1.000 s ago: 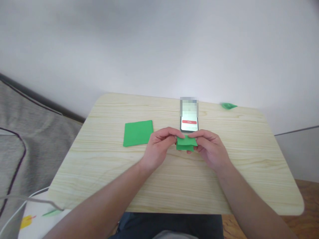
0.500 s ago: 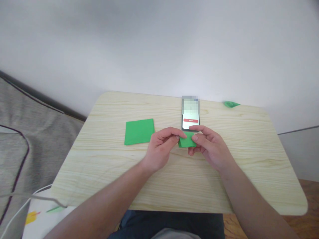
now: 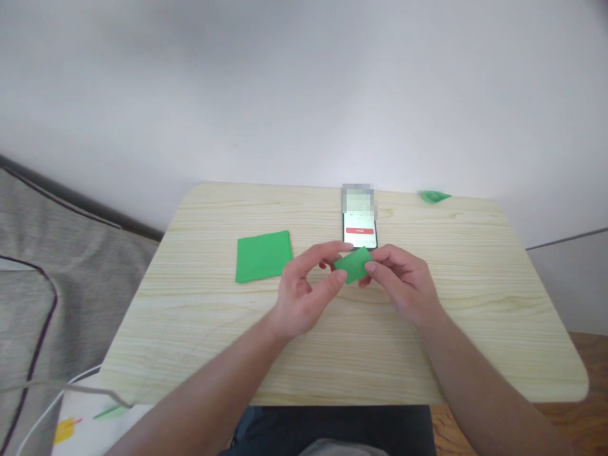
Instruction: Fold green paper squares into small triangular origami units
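Observation:
A small folded piece of green paper [image 3: 353, 265] is held tilted above the table, between both hands. My right hand [image 3: 407, 278] pinches its right end between thumb and fingers. At the left end, the thumb of my left hand [image 3: 304, 294] presses the lower corner, while the index finger reaches over beyond the upper edge. Part of the left fingers is hidden behind the paper. Just past the hands lies a phone [image 3: 360, 239] with a lit screen and a red bar on it. To the left rests a stack of green paper [image 3: 263, 256].
A folded green paper piece [image 3: 434, 196] lies at the far right edge of the pale wooden table [image 3: 190, 316], against the white wall [image 3: 304, 95]. Grey fabric [image 3: 85, 266] and cables are at the left. A white surface [image 3: 90, 437] with yellow and green bits sits lower left.
The small green paper has turned from level to tilted, its right end higher. My left thumb and index finger have spread wider apart on it. The view has shifted slightly.

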Demonstrator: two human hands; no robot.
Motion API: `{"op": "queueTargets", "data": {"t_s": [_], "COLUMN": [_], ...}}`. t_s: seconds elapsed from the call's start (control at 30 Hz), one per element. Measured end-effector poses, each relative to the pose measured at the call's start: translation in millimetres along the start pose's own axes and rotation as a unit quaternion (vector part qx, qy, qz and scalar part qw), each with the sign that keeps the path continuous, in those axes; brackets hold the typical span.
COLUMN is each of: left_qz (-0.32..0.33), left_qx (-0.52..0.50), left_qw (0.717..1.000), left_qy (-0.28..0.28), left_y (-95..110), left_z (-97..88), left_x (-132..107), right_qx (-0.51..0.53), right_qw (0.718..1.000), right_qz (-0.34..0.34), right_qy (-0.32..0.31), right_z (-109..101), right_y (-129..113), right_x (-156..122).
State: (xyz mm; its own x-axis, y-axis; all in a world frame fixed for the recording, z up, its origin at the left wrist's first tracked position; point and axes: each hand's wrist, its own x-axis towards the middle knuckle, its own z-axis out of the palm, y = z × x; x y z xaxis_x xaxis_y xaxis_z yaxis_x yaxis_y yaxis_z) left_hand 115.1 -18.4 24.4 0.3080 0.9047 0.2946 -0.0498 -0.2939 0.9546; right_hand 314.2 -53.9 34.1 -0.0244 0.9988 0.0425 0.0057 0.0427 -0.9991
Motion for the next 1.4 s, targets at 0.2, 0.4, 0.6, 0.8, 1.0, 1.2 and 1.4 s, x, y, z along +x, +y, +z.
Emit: {"op": "queueTargets", "data": {"t_s": [0.2,0.4,0.6,0.8,1.0,1.2,1.4], "left_qz": [0.002,-0.029,-0.037,-0.055,-0.069,-0.058,-0.055], "left_qx": [0.065,0.007,-0.048,-0.047,-0.035,-0.034,-0.019], "left_qw": [0.998,0.999,0.998,0.997,0.997,0.997,0.998], "left_qy": [-0.021,-0.017,0.026,0.032,0.03,0.031,0.023], "left_y": [-0.7,-2.6,-5.5,-4.1,-1.7,-3.3,-3.3], "left_z": [3.7,5.4,9.0,8.3,7.1,6.5,7.3], "left_x": [3.7,2.0,0.4,-0.2,-1.1,-1.1,-1.4], "right_qx": [-0.16,-0.042,0.005,-0.005,-0.014,-0.023,-0.025], "right_qw": [0.985,0.994,0.994,0.994,0.995,0.995,0.995], "right_qz": [-0.059,-0.057,-0.041,-0.019,-0.022,-0.024,-0.032], "right_qy": [-0.011,0.081,0.105,0.105,0.1,0.095,0.09], "right_z": [2.4,4.2,4.9,5.8,5.8,5.8,6.8], "right_y": [-0.4,4.4,6.9,4.8,5.2,5.2,5.0], "right_x": [-2.8,-2.5,-2.1,-3.6,-3.6,-4.3,-3.9]}}
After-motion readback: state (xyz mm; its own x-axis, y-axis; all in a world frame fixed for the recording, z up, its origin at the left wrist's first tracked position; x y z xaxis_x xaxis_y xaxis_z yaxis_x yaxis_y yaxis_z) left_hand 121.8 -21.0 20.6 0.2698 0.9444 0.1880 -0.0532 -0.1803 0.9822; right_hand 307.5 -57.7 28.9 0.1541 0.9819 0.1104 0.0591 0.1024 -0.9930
